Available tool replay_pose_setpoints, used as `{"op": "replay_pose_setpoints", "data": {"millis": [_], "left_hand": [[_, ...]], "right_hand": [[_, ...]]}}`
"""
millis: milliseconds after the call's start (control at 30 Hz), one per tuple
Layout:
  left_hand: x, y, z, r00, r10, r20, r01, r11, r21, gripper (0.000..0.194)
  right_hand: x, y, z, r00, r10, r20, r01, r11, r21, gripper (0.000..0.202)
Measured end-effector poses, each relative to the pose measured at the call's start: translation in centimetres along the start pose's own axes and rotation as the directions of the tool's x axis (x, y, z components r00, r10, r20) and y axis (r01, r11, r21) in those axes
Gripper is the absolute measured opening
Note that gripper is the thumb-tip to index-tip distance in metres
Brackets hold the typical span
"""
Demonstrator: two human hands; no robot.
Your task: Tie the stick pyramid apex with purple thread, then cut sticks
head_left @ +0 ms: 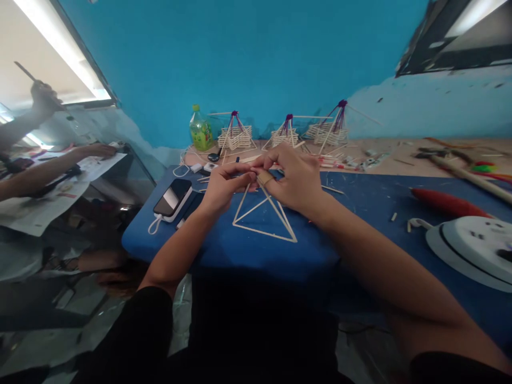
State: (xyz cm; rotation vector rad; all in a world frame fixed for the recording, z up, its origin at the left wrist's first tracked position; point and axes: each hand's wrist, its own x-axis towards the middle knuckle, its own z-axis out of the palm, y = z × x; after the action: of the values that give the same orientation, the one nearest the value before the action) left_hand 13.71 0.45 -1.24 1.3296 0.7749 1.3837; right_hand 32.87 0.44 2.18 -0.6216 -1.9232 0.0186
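Observation:
A pyramid-shaped frame of thin wooden sticks (266, 233) stands on the blue table top (224, 250) in front of me. My left hand (226, 184) pinches the frame's top from the left, thumb and fingers closed. From the right, my right hand (294, 176) closes on the same top, its fingers meeting those of the left. A tan band wraps one of the right hand's fingers. The joint where the sticks come together is hidden behind the fingertips. Below the hands, the base sticks and slanting legs show plainly.
Behind stand several stick structures (235, 137) with purple-bound tops and a green-labelled bottle (200, 130). A phone on a white power bank (173, 200) lies left. Rightward are a red tapered object (448, 202) and a round white device (476, 250). Another person's arm (44, 170) reaches over papers at left.

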Motion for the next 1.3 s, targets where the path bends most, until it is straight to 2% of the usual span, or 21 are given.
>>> {"op": "replay_pose_setpoints", "data": {"millis": [167,300,400,500,633,833,967,1300], "left_hand": [[0.0,0.0,-0.2,0.998,0.058,-0.030,-0.056,0.995,0.077,0.023],[0.3,-0.2,-0.3,0.999,0.034,0.033,-0.036,0.995,0.089,0.019],[0.4,-0.1,-0.3,0.998,-0.024,0.059,0.023,0.999,0.024,0.018],[0.3,0.3,0.1,0.996,-0.090,0.029,0.092,0.991,-0.092,0.019],[0.0,0.8,0.6,0.990,-0.139,-0.026,0.133,0.978,-0.158,0.020],[0.1,0.8,0.5,0.984,-0.171,-0.046,0.158,0.967,-0.200,0.016],[0.2,0.6,0.6,0.988,-0.153,-0.035,0.142,0.966,-0.215,0.012],[0.3,0.1,0.6,0.996,-0.050,-0.068,0.037,0.983,-0.181,0.018]], "right_hand": [[0.1,-0.3,0.0,0.996,0.085,-0.024,-0.084,0.996,0.026,0.011],[0.0,-0.3,0.0,0.996,0.088,-0.020,-0.088,0.996,0.032,0.010],[0.0,-0.2,0.1,0.998,0.048,-0.032,-0.047,0.998,0.037,0.011],[0.0,0.1,0.3,0.998,0.038,-0.045,-0.035,0.998,0.059,0.010],[-0.1,0.6,0.6,0.991,0.122,-0.048,-0.116,0.988,0.100,0.011],[0.1,1.1,0.8,0.978,0.207,-0.001,-0.197,0.933,0.301,0.020],[0.3,1.1,0.9,0.972,0.235,0.003,-0.217,0.894,0.392,0.025],[0.3,0.4,0.8,0.960,0.278,-0.025,-0.248,0.891,0.381,0.028]]}}
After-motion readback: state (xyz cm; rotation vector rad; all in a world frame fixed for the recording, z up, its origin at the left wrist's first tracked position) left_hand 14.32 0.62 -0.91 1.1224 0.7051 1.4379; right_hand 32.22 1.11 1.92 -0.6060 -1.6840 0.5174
